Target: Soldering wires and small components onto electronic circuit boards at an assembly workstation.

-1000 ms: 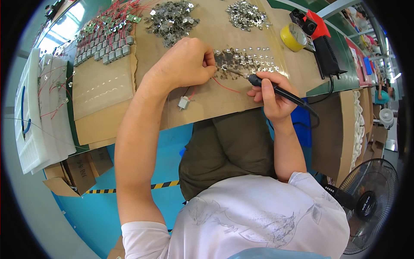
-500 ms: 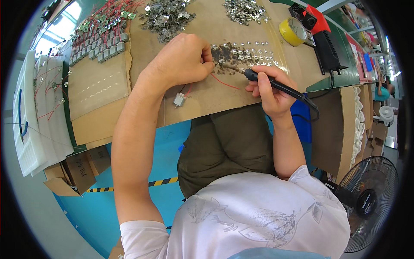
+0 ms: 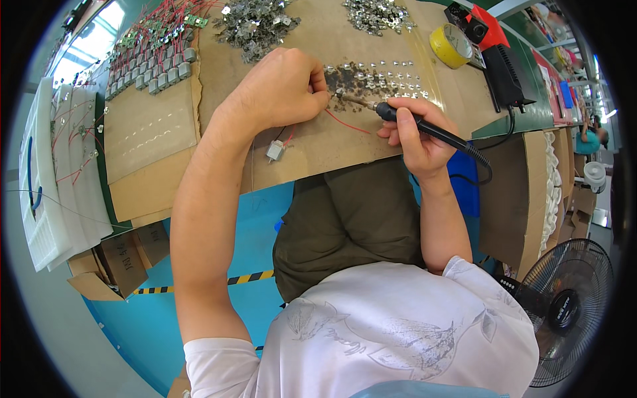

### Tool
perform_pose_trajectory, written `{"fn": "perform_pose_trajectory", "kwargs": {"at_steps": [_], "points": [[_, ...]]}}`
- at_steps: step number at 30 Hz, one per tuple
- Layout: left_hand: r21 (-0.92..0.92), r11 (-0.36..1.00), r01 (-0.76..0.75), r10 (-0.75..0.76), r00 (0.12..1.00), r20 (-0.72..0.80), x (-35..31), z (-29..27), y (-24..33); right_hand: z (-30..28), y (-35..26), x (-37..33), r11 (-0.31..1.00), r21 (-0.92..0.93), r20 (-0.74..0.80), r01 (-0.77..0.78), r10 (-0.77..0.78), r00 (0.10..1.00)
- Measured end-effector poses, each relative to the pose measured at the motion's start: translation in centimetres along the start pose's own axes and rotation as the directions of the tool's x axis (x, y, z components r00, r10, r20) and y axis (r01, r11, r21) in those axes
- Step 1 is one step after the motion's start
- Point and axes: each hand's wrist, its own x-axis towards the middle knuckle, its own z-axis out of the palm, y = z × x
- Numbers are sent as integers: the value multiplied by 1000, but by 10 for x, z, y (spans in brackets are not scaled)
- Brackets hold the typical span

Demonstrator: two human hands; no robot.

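My right hand (image 3: 421, 132) grips the black handle of a soldering iron (image 3: 431, 131), its metal tip pointing left. That tip is at a small shiny metal piece right beside the fingertips of my left hand (image 3: 285, 89). My left hand is closed in a pinch, apparently on a thin wire; the fingers hide most of it. A small silver motor (image 3: 275, 150) lies below that hand, with a dark and a red lead running up under it. A loose red wire (image 3: 348, 123) sticks out to the right. Rows of small metal tabs (image 3: 398, 81) stand behind the iron.
Heaps of metal tabs (image 3: 255, 30) and shinier metal parts (image 3: 378, 14) lie at the back. Several wired motors (image 3: 156, 69) stand at the back left. A yellow tape roll (image 3: 451, 46) and a black power unit (image 3: 505, 76) are at right. A fan (image 3: 564, 312) stands lower right.
Very little differs. The iron's tip and my left fingertips have shifted slightly, staying close together. The motor sits almost where it was, turned a little.
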Motion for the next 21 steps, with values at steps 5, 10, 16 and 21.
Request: {"fn": "perform_pose_trajectory", "kwargs": {"at_steps": [5, 10, 16, 21], "points": [[15, 1000, -3, 3, 1000, -10, 0, -1, 3, 0, -2, 1, 1000, -9, 7, 18, -18, 1000], [19, 1000, 3, -2, 1000, -8, 1, 0, 0, 0, -1, 2, 1000, -3, 9, 8, -8, 1000], [29, 999, 15, -15, 1000, 2, 0, 0, 1, 1, -2, 1, 1000, 3, 13, 4, -4, 1000], [31, 999, 19, -19, 1000, 7, 1, 1, 1, 0, -2, 0, 1000, -14, 19, -8, 8, 1000]]}}
